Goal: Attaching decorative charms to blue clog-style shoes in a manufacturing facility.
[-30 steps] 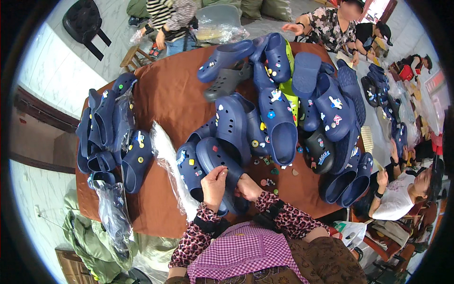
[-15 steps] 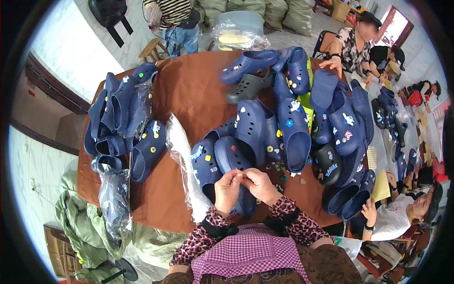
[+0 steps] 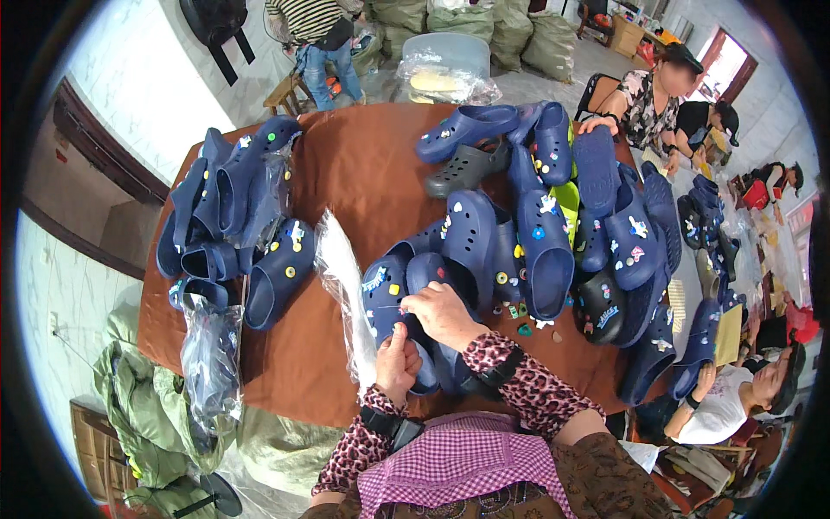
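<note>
In front of me several navy clogs lie bunched together. My right hand (image 3: 443,313) is pinched over the left one, a navy clog with charms (image 3: 383,287). A thin, pale needle-like strand (image 3: 389,307) runs leftward from its fingertips across the clog's upper. Below it, my left hand (image 3: 397,368) is closed with its thumb up, beside the clog's lower part; what its fingers hold is hidden. Another navy clog (image 3: 424,270) lies partly under my right hand. Small loose charms (image 3: 524,329) are scattered on the brown tablecloth (image 3: 346,156) to the right.
A white plastic-wrapped bundle (image 3: 340,285) lies left of the clogs. More navy clogs (image 3: 226,195) are heaped at the left, with a bagged pair (image 3: 213,363) over the table edge. Clogs crowd the right side, including a black clog (image 3: 601,304). Co-workers sit along the right.
My hands have parted: the right moved up and left over the charm-covered clog, the left dropped lower. At the right, a co-worker's hand has shifted, and the clogs near the front corner stand differently.
</note>
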Action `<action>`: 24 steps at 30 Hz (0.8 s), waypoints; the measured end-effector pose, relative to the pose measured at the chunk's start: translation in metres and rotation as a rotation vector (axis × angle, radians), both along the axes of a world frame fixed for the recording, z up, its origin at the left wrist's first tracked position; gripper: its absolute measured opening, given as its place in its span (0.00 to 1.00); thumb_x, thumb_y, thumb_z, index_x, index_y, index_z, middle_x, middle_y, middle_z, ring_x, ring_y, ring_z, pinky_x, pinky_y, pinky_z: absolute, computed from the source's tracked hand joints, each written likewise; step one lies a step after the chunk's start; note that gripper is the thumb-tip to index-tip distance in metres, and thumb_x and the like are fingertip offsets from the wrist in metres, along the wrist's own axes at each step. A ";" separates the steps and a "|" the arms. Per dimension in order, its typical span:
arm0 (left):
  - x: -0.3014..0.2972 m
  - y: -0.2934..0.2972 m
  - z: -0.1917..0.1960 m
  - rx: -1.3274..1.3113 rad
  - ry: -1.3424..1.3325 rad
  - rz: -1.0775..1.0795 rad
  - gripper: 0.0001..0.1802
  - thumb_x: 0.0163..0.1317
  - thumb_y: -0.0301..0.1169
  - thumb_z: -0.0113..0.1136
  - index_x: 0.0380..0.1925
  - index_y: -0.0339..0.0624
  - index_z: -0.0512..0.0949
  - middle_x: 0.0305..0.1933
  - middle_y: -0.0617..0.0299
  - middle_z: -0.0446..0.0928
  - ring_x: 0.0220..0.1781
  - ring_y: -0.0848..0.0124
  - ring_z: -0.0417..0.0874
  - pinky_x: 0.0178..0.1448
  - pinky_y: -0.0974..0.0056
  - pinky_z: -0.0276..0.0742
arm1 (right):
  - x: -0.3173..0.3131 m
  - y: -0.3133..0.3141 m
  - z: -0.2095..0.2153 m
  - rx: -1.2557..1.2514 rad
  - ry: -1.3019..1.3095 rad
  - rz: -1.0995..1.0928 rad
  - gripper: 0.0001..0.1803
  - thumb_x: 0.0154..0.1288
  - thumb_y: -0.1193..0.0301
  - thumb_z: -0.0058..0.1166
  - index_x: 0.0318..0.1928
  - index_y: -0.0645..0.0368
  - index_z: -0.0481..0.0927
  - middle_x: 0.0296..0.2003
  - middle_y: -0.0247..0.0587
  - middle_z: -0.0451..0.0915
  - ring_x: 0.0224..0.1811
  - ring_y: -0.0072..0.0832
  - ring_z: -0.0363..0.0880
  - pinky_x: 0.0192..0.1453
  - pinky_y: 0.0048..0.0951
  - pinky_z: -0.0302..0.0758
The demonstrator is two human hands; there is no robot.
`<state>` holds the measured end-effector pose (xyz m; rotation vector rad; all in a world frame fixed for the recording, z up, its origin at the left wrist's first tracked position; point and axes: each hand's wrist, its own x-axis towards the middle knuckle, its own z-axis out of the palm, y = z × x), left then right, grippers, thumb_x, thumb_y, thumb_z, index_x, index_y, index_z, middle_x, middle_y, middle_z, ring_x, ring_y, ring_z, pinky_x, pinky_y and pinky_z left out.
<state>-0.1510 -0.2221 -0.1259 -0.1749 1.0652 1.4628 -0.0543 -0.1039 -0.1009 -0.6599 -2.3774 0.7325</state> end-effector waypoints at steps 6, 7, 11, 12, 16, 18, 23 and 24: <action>-0.003 0.003 0.007 0.003 0.030 0.017 0.14 0.65 0.42 0.51 0.23 0.53 0.66 0.11 0.74 0.54 0.09 0.81 0.50 0.13 0.72 0.45 | -0.007 0.001 0.005 0.039 -0.345 0.133 0.12 0.57 0.70 0.54 0.44 0.51 0.74 0.35 0.39 0.79 0.41 0.37 0.73 0.48 0.39 0.64; -0.003 0.000 0.008 0.000 0.048 0.016 0.13 0.65 0.41 0.51 0.23 0.53 0.66 0.11 0.74 0.55 0.09 0.81 0.50 0.13 0.73 0.45 | -0.004 0.001 0.007 0.041 -0.348 0.129 0.12 0.57 0.70 0.54 0.44 0.51 0.74 0.35 0.39 0.79 0.41 0.37 0.73 0.48 0.39 0.64; -0.002 -0.016 0.020 -0.001 0.050 -0.072 0.15 0.64 0.40 0.53 0.21 0.52 0.66 0.10 0.75 0.54 0.09 0.82 0.50 0.13 0.73 0.44 | 0.015 -0.008 0.016 -0.144 -0.266 0.174 0.13 0.57 0.70 0.55 0.45 0.51 0.73 0.36 0.39 0.79 0.41 0.39 0.73 0.49 0.39 0.66; -0.004 -0.018 0.025 0.025 0.069 -0.083 0.16 0.64 0.39 0.54 0.18 0.51 0.66 0.10 0.75 0.54 0.08 0.82 0.49 0.13 0.73 0.44 | 0.017 -0.010 0.018 -0.214 -0.219 0.155 0.14 0.57 0.70 0.55 0.45 0.51 0.72 0.36 0.39 0.79 0.40 0.40 0.73 0.49 0.40 0.66; -0.006 -0.016 0.026 0.064 0.095 -0.158 0.18 0.63 0.37 0.55 0.15 0.50 0.66 0.10 0.75 0.55 0.08 0.82 0.51 0.13 0.73 0.45 | 0.026 -0.012 0.018 -0.293 -0.159 0.141 0.14 0.57 0.72 0.55 0.45 0.51 0.71 0.37 0.39 0.78 0.39 0.41 0.73 0.48 0.40 0.69; -0.005 -0.018 0.021 0.064 0.102 -0.189 0.17 0.63 0.38 0.56 0.16 0.50 0.66 0.10 0.74 0.55 0.08 0.82 0.50 0.13 0.73 0.45 | 0.028 -0.012 0.017 -0.289 -0.149 0.156 0.15 0.57 0.72 0.54 0.46 0.51 0.71 0.37 0.39 0.78 0.38 0.41 0.73 0.48 0.40 0.69; -0.006 -0.017 0.013 0.047 0.095 -0.207 0.17 0.62 0.38 0.56 0.16 0.51 0.64 0.10 0.74 0.54 0.09 0.81 0.49 0.13 0.73 0.45 | 0.027 -0.004 0.020 -0.281 -0.230 0.248 0.12 0.57 0.74 0.53 0.42 0.52 0.69 0.36 0.40 0.76 0.37 0.41 0.72 0.48 0.40 0.69; -0.007 -0.017 0.013 0.066 0.093 -0.209 0.18 0.62 0.37 0.57 0.16 0.51 0.64 0.10 0.74 0.54 0.08 0.81 0.50 0.13 0.73 0.45 | 0.025 -0.002 0.021 -0.299 -0.236 0.258 0.12 0.57 0.74 0.53 0.42 0.52 0.69 0.35 0.40 0.76 0.37 0.41 0.72 0.47 0.39 0.69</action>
